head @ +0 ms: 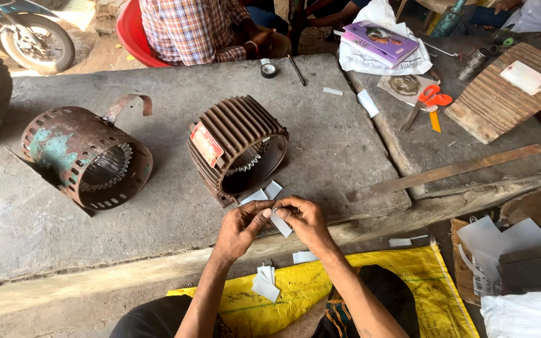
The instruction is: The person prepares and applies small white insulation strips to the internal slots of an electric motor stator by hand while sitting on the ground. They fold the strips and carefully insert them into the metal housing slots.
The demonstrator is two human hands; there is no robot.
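My left hand (240,226) and my right hand (306,220) meet in front of me, both pinching a small white paper strip (280,224). Just beyond them lies a brown finned motor housing (236,147) on its side, its open end with slotted teeth facing me. A few more white strips (264,193) lie at its mouth. Other cut strips (265,281) rest on a yellow sack (295,288) over my lap.
A rusty perforated motor shell (86,156) lies left on the concrete slab (158,94). Orange-handled scissors (427,103), a flat metal bar (446,170), a ribbed board (502,94), a tape roll (268,69) and purple books (380,40) sit right and far. A person in a checked shirt (189,28) sits opposite.
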